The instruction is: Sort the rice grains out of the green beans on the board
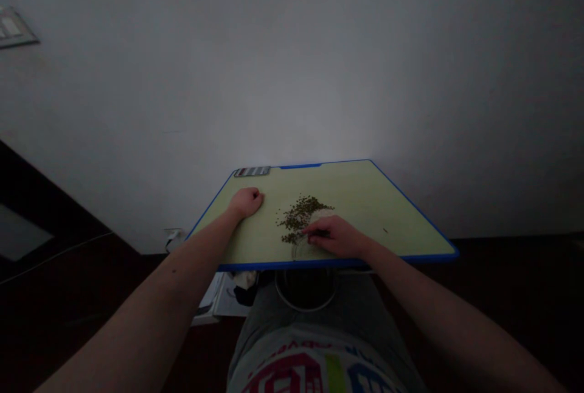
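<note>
A loose scatter of small greenish-brown beans or seeds (301,212) lies on the pale yellow top of a small table (365,192) with a blue rim. Beside the scatter is a pale heap (322,215), partly covered by my right hand (335,235). That hand is closed, thumb and forefinger together at the near edge of the seeds; a small greyish glint shows at its fingertips, too blurred to name. Faint curved lines mark the tabletop below it. To the left, my left hand (246,201) rests on the table in a loose fist, with nothing visible in it.
A metal bowl (305,308) sits in my lap under the table's front edge. At the back left corner lies a flat phone-like object (252,171). The wall (292,64) stands behind the table, with a plugged-in cord (171,236) low on the left.
</note>
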The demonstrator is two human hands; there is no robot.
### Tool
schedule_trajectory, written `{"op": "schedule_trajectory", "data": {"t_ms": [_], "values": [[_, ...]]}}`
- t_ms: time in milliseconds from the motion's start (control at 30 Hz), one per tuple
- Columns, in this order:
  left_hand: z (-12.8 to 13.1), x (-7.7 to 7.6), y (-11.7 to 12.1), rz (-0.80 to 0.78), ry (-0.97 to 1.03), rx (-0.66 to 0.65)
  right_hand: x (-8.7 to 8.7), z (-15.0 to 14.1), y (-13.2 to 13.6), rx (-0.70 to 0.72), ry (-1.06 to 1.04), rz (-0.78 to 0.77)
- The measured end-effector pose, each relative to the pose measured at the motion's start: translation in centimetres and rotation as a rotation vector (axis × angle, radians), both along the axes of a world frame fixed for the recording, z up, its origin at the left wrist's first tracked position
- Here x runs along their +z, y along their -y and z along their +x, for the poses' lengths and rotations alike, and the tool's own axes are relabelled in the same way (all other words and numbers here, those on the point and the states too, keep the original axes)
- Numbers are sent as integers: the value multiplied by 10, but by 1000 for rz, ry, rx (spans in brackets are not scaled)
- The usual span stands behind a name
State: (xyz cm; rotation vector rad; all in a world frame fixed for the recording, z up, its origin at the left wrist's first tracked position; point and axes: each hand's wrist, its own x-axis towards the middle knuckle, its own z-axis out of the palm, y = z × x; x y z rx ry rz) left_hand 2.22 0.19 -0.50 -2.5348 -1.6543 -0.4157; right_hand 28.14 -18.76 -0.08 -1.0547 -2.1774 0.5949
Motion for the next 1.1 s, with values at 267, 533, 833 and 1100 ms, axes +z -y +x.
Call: {"op": "schedule_trajectory", "data": {"t_ms": [267, 533, 833, 1100], "values": [[1, 2, 3, -9, 4, 16, 0, 1, 2, -56, -46, -11], [1, 1, 2, -6, -1, 15, -2, 1, -2, -240, -10, 95], [0, -1, 0, 2, 6, 18, -3, 2, -3, -297, -38, 118], [-1, -3, -2, 21, 13, -16, -2, 1, -5, -278, 0, 127]]}}
